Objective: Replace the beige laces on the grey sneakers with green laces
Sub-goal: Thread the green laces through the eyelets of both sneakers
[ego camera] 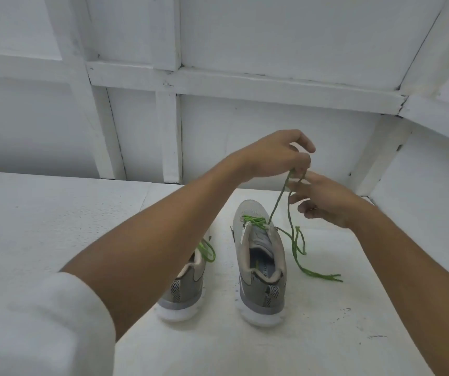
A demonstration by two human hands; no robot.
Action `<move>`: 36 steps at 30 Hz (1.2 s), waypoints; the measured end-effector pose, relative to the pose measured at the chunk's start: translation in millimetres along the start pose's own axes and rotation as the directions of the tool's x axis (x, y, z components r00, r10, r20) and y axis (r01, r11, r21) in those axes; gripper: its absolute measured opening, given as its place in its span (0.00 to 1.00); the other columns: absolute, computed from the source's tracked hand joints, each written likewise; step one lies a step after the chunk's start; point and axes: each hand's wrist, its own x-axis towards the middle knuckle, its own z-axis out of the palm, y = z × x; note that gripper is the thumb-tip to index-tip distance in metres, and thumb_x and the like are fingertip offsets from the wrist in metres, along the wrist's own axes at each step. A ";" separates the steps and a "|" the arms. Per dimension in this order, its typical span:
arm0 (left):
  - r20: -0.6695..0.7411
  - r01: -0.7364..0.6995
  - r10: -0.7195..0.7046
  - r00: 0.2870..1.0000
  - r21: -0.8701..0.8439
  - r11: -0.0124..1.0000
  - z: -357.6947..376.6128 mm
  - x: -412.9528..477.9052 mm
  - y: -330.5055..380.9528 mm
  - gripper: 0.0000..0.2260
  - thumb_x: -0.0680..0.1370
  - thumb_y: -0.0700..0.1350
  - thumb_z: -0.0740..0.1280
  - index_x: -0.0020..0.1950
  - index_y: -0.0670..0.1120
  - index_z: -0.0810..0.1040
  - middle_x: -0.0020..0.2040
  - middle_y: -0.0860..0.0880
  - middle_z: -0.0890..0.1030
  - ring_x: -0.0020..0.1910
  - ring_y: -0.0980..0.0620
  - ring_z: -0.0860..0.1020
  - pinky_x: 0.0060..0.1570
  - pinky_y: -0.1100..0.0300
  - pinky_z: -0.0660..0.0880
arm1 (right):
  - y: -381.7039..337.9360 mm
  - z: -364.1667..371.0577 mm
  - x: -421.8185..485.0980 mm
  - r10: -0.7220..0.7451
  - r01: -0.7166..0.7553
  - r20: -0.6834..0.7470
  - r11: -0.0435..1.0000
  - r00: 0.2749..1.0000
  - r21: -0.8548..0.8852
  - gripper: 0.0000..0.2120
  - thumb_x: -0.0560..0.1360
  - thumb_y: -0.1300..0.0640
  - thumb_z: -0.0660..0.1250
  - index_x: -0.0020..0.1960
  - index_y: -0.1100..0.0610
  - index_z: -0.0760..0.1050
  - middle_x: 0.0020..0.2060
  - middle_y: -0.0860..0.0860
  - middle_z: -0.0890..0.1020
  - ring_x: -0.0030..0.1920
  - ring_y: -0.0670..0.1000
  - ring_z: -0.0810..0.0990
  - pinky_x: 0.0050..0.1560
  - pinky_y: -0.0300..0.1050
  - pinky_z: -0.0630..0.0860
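Two grey sneakers stand side by side on the white table, heels toward me. The right sneaker (258, 256) has a green lace (294, 240) threaded through its lowest eyelets near the toe. Both lace strands rise above the shoe to my left hand (275, 156), which pinches them. My right hand (323, 202) is just below and to the right, its fingers spread and touching the strands. The lace's loose end trails on the table to the shoe's right. The left sneaker (185, 289) is partly hidden by my left forearm and shows a green lace (208, 252).
The white table (55, 226) runs up to a white panelled wall (272, 126) with wooden battens just behind the shoes. No beige laces are in view.
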 end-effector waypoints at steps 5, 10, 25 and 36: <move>-0.007 -0.105 0.105 0.994 -0.018 0.994 -1.2 -14.3 5.3 0.11 0.76 0.38 0.65 0.58 0.45 0.75 0.39 0.49 0.84 0.40 0.58 0.79 0.37 0.73 0.70 | 2.6 -4.8 21.7 0.038 -0.039 -0.009 0.964 0.999 -0.262 0.12 0.80 0.49 0.62 0.50 0.57 0.79 0.39 0.53 0.82 0.31 0.48 0.76 0.33 0.41 0.72; 0.064 -0.095 0.097 0.993 -0.036 0.995 -7.3 -31.2 -0.2 0.08 0.79 0.41 0.64 0.57 0.45 0.77 0.45 0.45 0.85 0.46 0.51 0.83 0.48 0.58 0.76 | 3.5 -11.9 23.7 0.054 -0.060 -0.029 0.934 0.998 -0.351 0.12 0.78 0.52 0.66 0.47 0.61 0.79 0.39 0.52 0.82 0.33 0.48 0.76 0.34 0.40 0.72; 0.048 0.102 -0.098 0.994 -0.093 0.990 -3.0 -28.4 -62.0 0.12 0.81 0.49 0.63 0.58 0.45 0.81 0.48 0.44 0.80 0.50 0.54 0.78 0.58 0.52 0.75 | -41.5 -26.6 -21.2 -0.252 0.236 0.094 0.959 0.963 0.160 0.15 0.77 0.47 0.65 0.37 0.56 0.75 0.29 0.49 0.70 0.28 0.46 0.65 0.29 0.35 0.66; -0.047 0.199 -0.201 0.978 -0.047 0.979 -50.4 -65.0 -88.8 0.10 0.82 0.39 0.61 0.58 0.44 0.80 0.45 0.51 0.84 0.38 0.52 0.81 0.36 0.63 0.73 | -9.3 -36.8 -23.0 -0.200 0.193 0.099 0.978 0.975 0.078 0.13 0.72 0.48 0.68 0.38 0.57 0.75 0.30 0.49 0.71 0.29 0.47 0.66 0.31 0.37 0.64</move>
